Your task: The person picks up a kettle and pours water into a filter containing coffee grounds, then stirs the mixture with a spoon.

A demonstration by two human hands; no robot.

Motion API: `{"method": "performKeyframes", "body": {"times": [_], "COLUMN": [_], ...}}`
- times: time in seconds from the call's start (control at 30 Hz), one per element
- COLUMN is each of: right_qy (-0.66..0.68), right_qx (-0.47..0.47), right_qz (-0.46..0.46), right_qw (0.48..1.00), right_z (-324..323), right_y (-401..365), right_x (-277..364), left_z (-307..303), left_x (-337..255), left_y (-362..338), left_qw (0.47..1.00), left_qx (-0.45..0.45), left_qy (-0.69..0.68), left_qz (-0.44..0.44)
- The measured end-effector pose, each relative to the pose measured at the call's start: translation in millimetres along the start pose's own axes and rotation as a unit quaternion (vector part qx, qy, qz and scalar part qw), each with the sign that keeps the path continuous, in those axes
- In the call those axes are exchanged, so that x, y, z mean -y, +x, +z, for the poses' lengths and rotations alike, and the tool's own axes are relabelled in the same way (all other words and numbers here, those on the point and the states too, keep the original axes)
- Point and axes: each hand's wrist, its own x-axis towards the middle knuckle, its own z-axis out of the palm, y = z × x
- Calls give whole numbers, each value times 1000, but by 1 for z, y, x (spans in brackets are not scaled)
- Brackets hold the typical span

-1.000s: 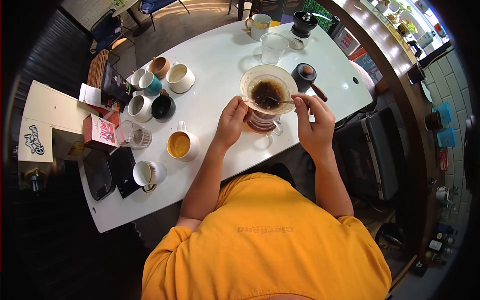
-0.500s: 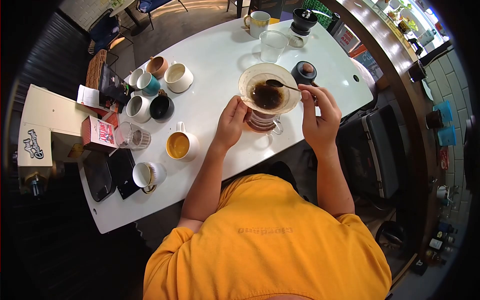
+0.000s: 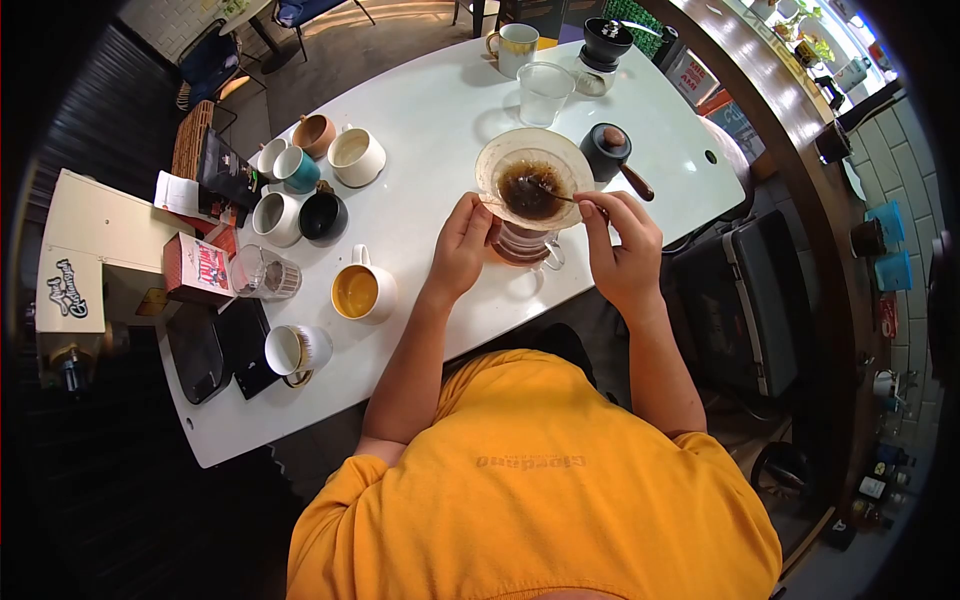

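My left hand [image 3: 464, 245] pinches the near left rim of a coffee dripper [image 3: 488, 165] lined with a filter. Dark, wet coffee grounds [image 3: 522, 207] with bubbles on top lie inside it. Beneath the dripper stands a glass coffee server [image 3: 520, 248], with its handle toward the right. Between the fingertips of my right hand [image 3: 626, 245] is a spoon [image 3: 563, 198], its bowl sunk in the coffee and out of sight. A dark kettle with a wooden handle [image 3: 607, 150] sits just beyond my right hand.
A clear plastic cup [image 3: 546, 95], a hand grinder [image 3: 602, 55] and a mug [image 3: 515, 48] stand farther back. Several cups surround a white mug [image 3: 357, 156] on the left. Closer in are a yellow-lined mug [image 3: 362, 290] and a ribbed cup [image 3: 299, 349] by the table's front edge.
My right hand has moved left and slightly down. The spoon bowl, earlier visible above the grounds, has gone into the coffee, whose surface is now wetter and bubbly. My left hand has stayed put.
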Motion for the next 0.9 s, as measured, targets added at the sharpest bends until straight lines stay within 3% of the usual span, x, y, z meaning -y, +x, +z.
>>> {"method": "performKeyframes", "body": {"times": [0.3, 0.6, 0.9], "right_qy": [27, 6, -13], "right_qx": [-23, 16, -27], "right_qz": [-7, 16, -11], "right_qw": [999, 1000, 999], "right_z": [-5, -1, 5], "right_y": [1, -1, 4], "right_x": [10, 8, 2], "left_z": [0, 0, -1], "left_x": [0, 1, 3], "left_y": [0, 0, 0], "left_qw": [1000, 1000, 1000], "left_qx": [2, -4, -1], "left_qy": [-4, 0, -7], "left_qz": [0, -3, -1]}}
